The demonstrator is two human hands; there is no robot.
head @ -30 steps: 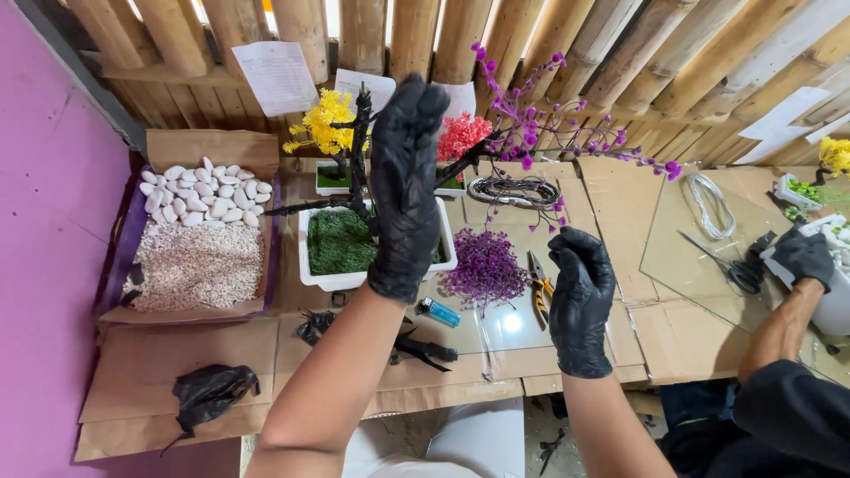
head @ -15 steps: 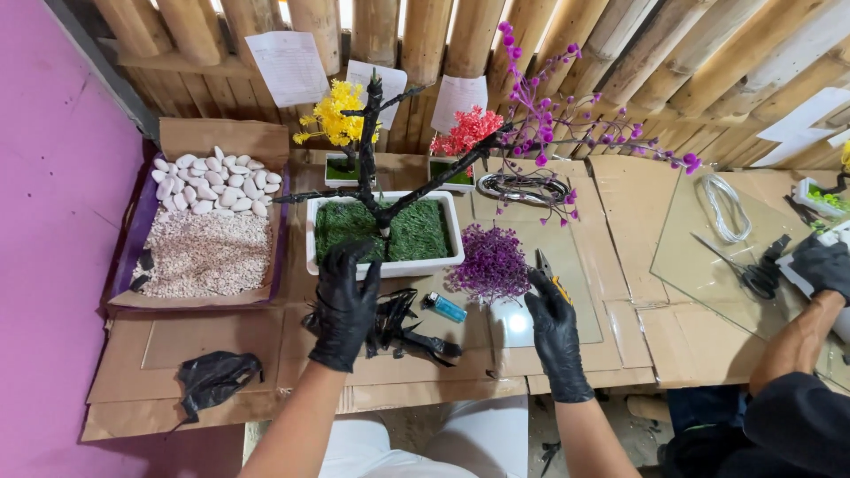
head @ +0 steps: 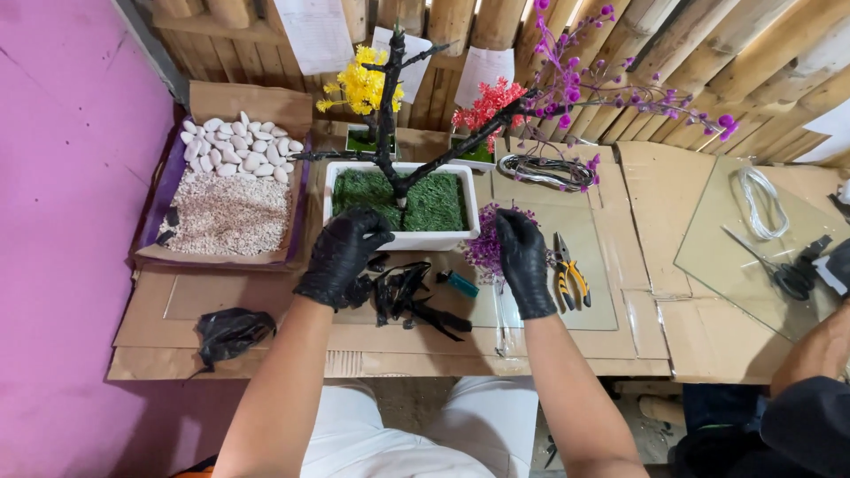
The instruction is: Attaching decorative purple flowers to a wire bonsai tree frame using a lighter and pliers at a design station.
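A white rectangular pot filled with green moss holds a black artificial tree trunk with bare branches. My left hand, in a black glove, has curled fingers against the pot's front left wall; I see nothing in it. My right hand, also gloved, lies on a purple flower bunch just right of the pot and seems to grip it. Between my hands lie black strips and a small teal lighter.
A cardboard tray of white stones and gravel sits at left. Yellow-handled pliers, a wire coil, yellow, red and purple flowers surround the pot. At right, a glass pane and another person's arm.
My left hand came down from the tree trunk, passed over the black strips and now sits at the pot's front. My right hand moved from the table edge up onto the purple bunch.
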